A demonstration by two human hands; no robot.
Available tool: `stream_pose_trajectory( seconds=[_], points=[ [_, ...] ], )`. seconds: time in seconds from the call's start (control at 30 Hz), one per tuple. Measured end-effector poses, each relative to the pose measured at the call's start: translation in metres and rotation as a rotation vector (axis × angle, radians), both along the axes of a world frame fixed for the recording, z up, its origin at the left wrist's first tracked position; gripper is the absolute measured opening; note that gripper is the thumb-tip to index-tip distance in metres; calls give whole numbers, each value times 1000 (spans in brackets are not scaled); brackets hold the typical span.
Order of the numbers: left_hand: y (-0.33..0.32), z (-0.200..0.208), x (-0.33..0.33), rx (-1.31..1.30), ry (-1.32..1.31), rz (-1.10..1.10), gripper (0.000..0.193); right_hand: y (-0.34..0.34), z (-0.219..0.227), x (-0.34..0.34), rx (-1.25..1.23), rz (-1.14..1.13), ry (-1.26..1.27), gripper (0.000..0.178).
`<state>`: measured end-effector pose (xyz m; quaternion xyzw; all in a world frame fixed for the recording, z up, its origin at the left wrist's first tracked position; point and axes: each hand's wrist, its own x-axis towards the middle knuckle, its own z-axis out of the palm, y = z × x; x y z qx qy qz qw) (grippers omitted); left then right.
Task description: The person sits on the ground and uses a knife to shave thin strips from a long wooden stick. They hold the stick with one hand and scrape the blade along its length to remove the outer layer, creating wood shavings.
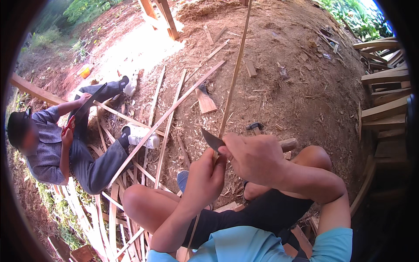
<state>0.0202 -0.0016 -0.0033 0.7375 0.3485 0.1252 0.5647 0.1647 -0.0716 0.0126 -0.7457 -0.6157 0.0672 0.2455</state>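
Partly covered by the right hand [257,158], one knife [213,140] is gripped across one thin wooden strip [236,72], which is clasped in the left hand [204,175] and cut off at the top edge; one hammer [255,125] is half-hidden behind the right fist.

Your knife blade [211,140] looks like matt metal, its handle [289,144] like smooth wood. Your long, slender strip [236,70] is bare, matt wood; your T-shirt [244,244] is matt cloth, and the earth [305,109] before you looks rough.
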Motion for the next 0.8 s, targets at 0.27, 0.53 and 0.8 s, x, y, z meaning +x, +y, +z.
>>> stream_pose_trajectory(
  seconds=[0.27,0.53,0.8],
  points=[
    [5,20,0,-146,4,74,21,25,-14,52,-59,-311,692,23],
    [14,14,-4,-396,-180,177,23,20,12,46,175,-301,1314,11],
    [33,36,-15,-195,-121,153,18,21,-21,30,408,-11,699,16]
  ],
)
